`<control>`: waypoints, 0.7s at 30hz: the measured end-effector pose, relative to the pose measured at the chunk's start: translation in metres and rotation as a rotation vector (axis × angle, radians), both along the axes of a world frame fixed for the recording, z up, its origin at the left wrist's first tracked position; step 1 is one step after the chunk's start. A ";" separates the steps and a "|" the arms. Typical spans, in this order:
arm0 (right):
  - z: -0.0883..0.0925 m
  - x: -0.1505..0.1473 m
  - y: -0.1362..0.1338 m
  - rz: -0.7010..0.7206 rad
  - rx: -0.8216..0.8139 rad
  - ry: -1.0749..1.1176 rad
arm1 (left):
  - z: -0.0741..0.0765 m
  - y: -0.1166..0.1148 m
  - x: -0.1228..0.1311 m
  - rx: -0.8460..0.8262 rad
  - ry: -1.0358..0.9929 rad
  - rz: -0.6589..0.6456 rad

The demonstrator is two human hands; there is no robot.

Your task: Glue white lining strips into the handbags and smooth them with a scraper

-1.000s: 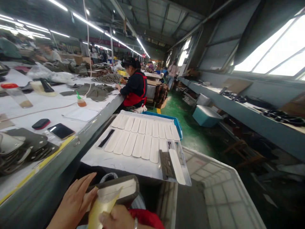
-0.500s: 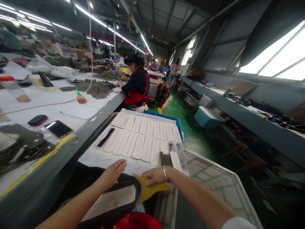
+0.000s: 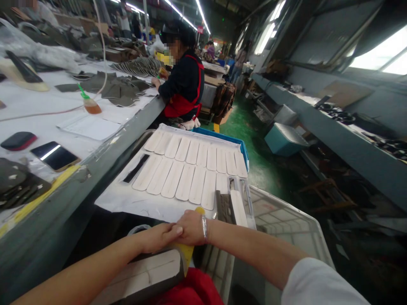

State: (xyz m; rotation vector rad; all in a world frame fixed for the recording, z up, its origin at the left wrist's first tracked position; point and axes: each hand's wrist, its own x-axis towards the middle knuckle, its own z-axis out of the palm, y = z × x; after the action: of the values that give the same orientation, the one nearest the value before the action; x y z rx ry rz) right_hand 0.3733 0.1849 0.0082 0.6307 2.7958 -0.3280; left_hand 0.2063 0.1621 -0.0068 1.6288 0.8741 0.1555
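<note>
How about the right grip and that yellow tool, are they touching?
Touching. The head view shows the right grip closed over the yellow tool, with yellow poking out just above and below it.

Green floor (image 3: 258, 146), long bench (image 3: 337, 142) below bright windows (image 3: 391, 48), glowing strip lights (image 3: 202, 16) overhead

A phone (image 3: 55, 155) and a green-tipped bottle (image 3: 92, 106) are set on the white surface (image 3: 41, 127), beside which a red apron (image 3: 176, 108) is worn by a co-worker (image 3: 187, 80).
</note>
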 end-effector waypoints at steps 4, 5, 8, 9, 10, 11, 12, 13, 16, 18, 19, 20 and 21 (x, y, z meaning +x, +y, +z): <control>-0.003 -0.002 0.008 0.051 -0.051 0.020 | -0.002 0.005 -0.006 -0.018 0.080 -0.115; -0.002 -0.003 0.010 0.060 -0.049 0.029 | -0.001 0.007 -0.007 -0.026 0.100 -0.145; 0.002 -0.005 0.018 0.072 -0.018 0.045 | 0.002 0.013 -0.008 -0.034 0.153 -0.203; 0.003 -0.006 0.021 0.083 -0.012 0.043 | 0.002 0.015 -0.008 -0.030 0.164 -0.210; 0.004 -0.007 0.024 0.094 -0.012 0.036 | 0.002 0.016 -0.008 -0.028 0.172 -0.214; 0.005 -0.008 0.026 0.104 -0.015 0.029 | 0.001 0.018 -0.008 -0.027 0.179 -0.217; 0.005 -0.009 0.028 0.114 -0.023 0.024 | 0.000 0.018 -0.008 -0.028 0.186 -0.219; 0.004 -0.009 0.029 0.124 -0.032 0.019 | -0.001 0.018 -0.007 -0.030 0.191 -0.223; 0.001 -0.010 0.028 0.150 -0.040 0.009 | -0.003 0.014 -0.007 -0.037 0.194 -0.221; -0.002 -0.009 0.024 0.155 -0.027 0.021 | -0.004 0.009 -0.006 -0.050 0.191 -0.199; -0.003 -0.008 0.022 0.153 -0.023 0.035 | -0.004 0.006 -0.005 -0.059 0.191 -0.183; -0.004 -0.006 0.019 0.146 -0.022 0.053 | -0.003 0.003 -0.004 -0.069 0.190 -0.159; -0.005 -0.004 0.017 0.135 -0.023 0.069 | -0.003 0.001 -0.003 -0.075 0.187 -0.131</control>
State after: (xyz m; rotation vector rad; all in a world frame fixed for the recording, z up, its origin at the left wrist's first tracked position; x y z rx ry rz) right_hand 0.3690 0.2015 0.0031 0.4310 2.8773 -0.3606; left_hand 0.2034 0.1630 -0.0098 1.6422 0.9005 -0.1217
